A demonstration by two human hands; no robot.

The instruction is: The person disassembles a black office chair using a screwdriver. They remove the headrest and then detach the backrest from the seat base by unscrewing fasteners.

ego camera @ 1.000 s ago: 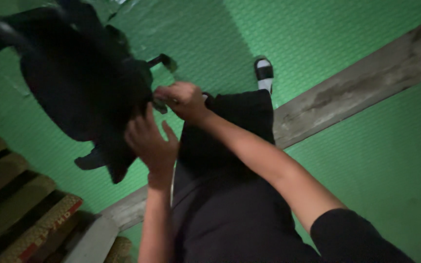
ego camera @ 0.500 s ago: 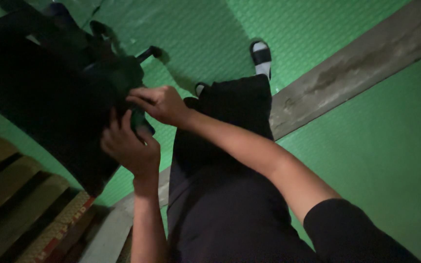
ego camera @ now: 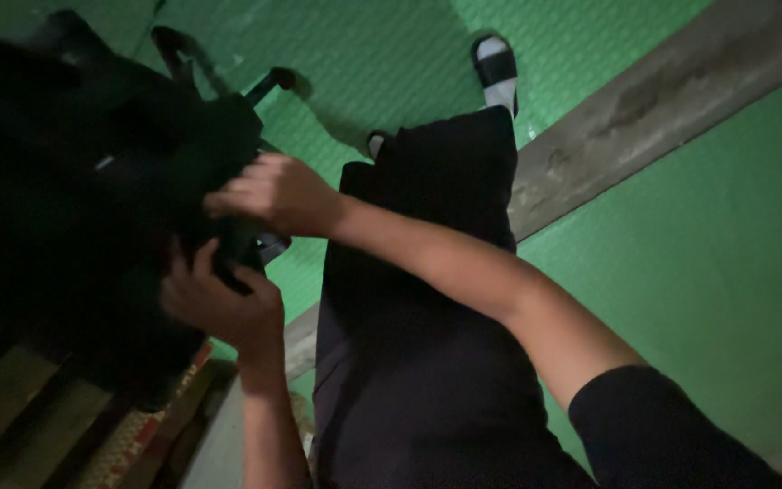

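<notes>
A black office chair (ego camera: pixel 74 208) is held tipped above the green floor (ego camera: pixel 681 272), at the left. The right hand (ego camera: pixel 269 192) is closed on its dark underside; the left hand (ego camera: pixel 219 303) is curled beneath. A slip could be caused by the awkward grip, and the sandalled foot (ego camera: pixel 497 68) could be struck.

A plain indoor room, most likely in a home: a green patterned floor covering (ego camera: pixel 391 63) runs across it, crossed by a worn grey concrete strip (ego camera: pixel 653 100). Wooden slats (ego camera: pixel 11 407) and a woven patterned mat (ego camera: pixel 128 435) lie near left.
</notes>
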